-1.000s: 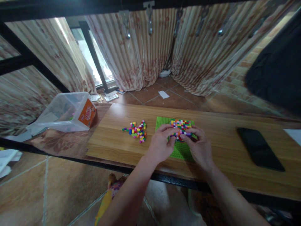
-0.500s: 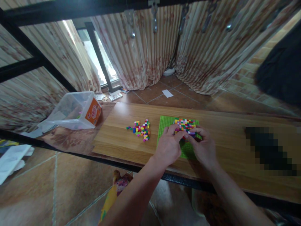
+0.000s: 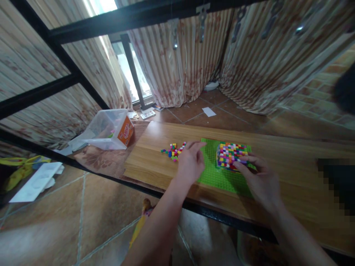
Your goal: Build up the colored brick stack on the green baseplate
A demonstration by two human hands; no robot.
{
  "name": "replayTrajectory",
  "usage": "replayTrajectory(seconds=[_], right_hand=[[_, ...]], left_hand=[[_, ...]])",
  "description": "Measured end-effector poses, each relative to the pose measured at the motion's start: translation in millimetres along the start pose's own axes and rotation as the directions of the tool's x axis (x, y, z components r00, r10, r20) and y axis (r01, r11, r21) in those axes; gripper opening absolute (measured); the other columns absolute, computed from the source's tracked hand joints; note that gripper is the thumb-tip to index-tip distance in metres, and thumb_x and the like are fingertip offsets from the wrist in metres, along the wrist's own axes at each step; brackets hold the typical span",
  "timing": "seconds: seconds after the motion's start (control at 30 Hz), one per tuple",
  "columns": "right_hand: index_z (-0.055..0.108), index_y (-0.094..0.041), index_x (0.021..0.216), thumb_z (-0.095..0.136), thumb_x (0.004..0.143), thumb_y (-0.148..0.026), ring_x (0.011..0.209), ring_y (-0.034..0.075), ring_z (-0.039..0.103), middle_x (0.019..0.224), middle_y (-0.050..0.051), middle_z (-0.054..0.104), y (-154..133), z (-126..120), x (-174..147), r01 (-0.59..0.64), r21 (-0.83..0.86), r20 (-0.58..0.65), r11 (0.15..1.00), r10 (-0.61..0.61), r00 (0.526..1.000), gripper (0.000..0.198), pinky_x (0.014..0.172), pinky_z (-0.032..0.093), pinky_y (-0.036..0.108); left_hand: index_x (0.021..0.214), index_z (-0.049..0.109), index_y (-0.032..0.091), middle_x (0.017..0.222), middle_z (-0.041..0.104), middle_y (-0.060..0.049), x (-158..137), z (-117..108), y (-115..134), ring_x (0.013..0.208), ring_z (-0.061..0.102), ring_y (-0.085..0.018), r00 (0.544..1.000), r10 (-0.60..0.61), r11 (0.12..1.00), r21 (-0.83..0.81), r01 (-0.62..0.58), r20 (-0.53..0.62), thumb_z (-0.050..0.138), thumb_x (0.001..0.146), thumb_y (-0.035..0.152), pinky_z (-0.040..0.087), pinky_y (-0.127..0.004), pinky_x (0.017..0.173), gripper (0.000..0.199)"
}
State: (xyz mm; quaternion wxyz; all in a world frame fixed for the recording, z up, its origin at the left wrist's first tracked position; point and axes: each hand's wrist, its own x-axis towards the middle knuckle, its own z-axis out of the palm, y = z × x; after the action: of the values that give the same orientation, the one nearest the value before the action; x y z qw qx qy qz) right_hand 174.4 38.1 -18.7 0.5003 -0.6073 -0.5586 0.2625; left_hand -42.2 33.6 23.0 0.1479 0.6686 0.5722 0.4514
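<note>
A block built of many small coloured toy bricks (image 3: 231, 150) stands on a green studded baseplate (image 3: 209, 173). My right hand (image 3: 263, 181) is at the block's right front corner, thumb and fingers closed on it. A bit of purple shows between them, but whether it is a separate brick I cannot tell. My left hand (image 3: 190, 162) is off the block, over the table beside the baseplate's left edge. Its fingers are apart and reach forward, with nothing seen in them. Just left of it lies a pile of loose toy bricks (image 3: 173, 152), partly hidden by that hand.
The wooden table (image 3: 149, 162) has a dark front rail (image 3: 222, 217). At its left end stands a clear plastic bin (image 3: 108, 142) with an orange label. A black bar (image 3: 111, 26) crosses above, before striped curtains (image 3: 177, 70). A pixelated dark shape lies at far right.
My left hand has left the block and now hovers between it and the loose bricks. My right hand stays at the block. The view has shifted, so the scene sits further right.
</note>
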Motion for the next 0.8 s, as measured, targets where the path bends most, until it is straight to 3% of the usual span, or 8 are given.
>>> replayTrajectory(seconds=[0.07, 0.13, 0.2, 0.33, 0.47, 0.57, 0.67, 0.8], right_hand=[[0.074, -0.024, 0.088, 0.077, 0.071, -0.056, 0.116, 0.026, 0.062, 0.124, 0.007, 0.065, 1, 0, -1, -0.011, 0.017, -0.010, 1.000, 0.011, 1.000, 0.037, 0.097, 0.051, 0.045], [0.074, -0.024, 0.088, 0.076, 0.073, -0.055, 0.116, 0.025, 0.062, 0.124, 0.007, 0.065, 0, 0, -1, -0.008, 0.026, -0.016, 1.000, 0.009, 1.000, 0.035, 0.095, 0.053, 0.044], [0.075, -0.024, 0.088, 0.073, 0.075, -0.055, 0.116, 0.025, 0.062, 0.123, 0.007, 0.065, 0, 0, 0, 0.002, 0.015, -0.024, 1.000, -0.002, 1.000, 0.033, 0.095, 0.052, 0.044], [0.075, -0.024, 0.085, 0.072, 0.076, -0.053, 0.111, 0.025, 0.064, 0.115, 0.007, 0.069, 0, 1, 2, -0.009, 0.003, -0.054, 1.000, 0.009, 0.999, 0.031, 0.094, 0.052, 0.044], [0.074, -0.024, 0.085, 0.071, 0.077, -0.054, 0.110, 0.025, 0.065, 0.115, 0.006, 0.069, 2, 1, 1, -0.012, 0.012, -0.068, 1.000, 0.013, 0.998, 0.031, 0.098, 0.050, 0.045], [0.074, -0.023, 0.085, 0.071, 0.077, -0.054, 0.111, 0.026, 0.064, 0.116, 0.007, 0.069, 0, 0, 1, -0.020, 0.018, -0.058, 1.000, 0.021, 0.998, 0.032, 0.100, 0.049, 0.047], [0.073, -0.022, 0.083, 0.072, 0.075, -0.053, 0.108, 0.026, 0.066, 0.115, 0.009, 0.070, -7, -1, 2, -0.044, 0.034, -0.056, 0.998, 0.046, 0.997, 0.033, 0.093, 0.053, 0.046], [0.072, -0.020, 0.080, 0.070, 0.073, -0.052, 0.097, 0.026, 0.068, 0.109, 0.011, 0.071, -17, -2, 4, -0.071, 0.074, -0.134, 0.995, 0.080, 0.988, 0.033, 0.086, 0.055, 0.045]], left_hand=[[0.110, 0.071, 0.018, 0.110, 0.070, -0.008, 10, -22, -14, 0.099, 0.067, -0.018, 0.983, -0.183, 0.975, 0.122, 0.185, -0.030, 0.050, 0.083, -0.001, 0.054, -0.030, 0.092, 0.039], [0.109, 0.073, 0.017, 0.108, 0.071, -0.009, 16, -43, -28, 0.093, 0.069, -0.019, 0.930, -0.357, 0.892, 0.261, 0.368, -0.088, 0.051, 0.082, 0.000, 0.054, -0.030, 0.087, 0.038], [0.112, 0.073, 0.017, 0.111, 0.072, -0.010, 19, -61, -41, 0.096, 0.069, -0.021, 0.889, -0.436, 0.798, 0.396, 0.454, -0.140, 0.051, 0.083, 0.001, 0.053, -0.031, 0.089, 0.040], [0.114, 0.073, 0.014, 0.110, 0.072, -0.014, 17, -77, -61, 0.104, 0.068, -0.025, 0.839, -0.535, 0.670, 0.557, 0.491, -0.097, 0.053, 0.081, 0.003, 0.051, -0.032, 0.090, 0.040], [0.105, 0.076, 0.014, 0.107, 0.072, -0.015, 16, -76, -70, 0.105, 0.068, -0.026, 0.823, -0.564, 0.628, 0.610, 0.483, -0.071, 0.051, 0.083, 0.005, 0.050, -0.033, 0.089, 0.034], [0.097, 0.077, 0.015, 0.104, 0.073, -0.015, 17, -74, -69, 0.104, 0.068, -0.026, 0.822, -0.567, 0.631, 0.614, 0.474, -0.053, 0.052, 0.083, 0.006, 0.050, -0.032, 0.087, 0.030], [0.094, 0.076, 0.016, 0.102, 0.074, -0.014, 19, -75, -68, 0.102, 0.068, -0.026, 0.822, -0.566, 0.643, 0.588, 0.491, -0.067, 0.053, 0.082, 0.006, 0.050, -0.032, 0.087, 0.028], [0.091, 0.075, 0.017, 0.088, 0.075, -0.009, 23, -72, -68, 0.087, 0.069, -0.021, 0.827, -0.554, 0.743, 0.390, 0.544, -0.097, 0.060, 0.082, 0.014, 0.050, -0.030, 0.079, 0.018]])
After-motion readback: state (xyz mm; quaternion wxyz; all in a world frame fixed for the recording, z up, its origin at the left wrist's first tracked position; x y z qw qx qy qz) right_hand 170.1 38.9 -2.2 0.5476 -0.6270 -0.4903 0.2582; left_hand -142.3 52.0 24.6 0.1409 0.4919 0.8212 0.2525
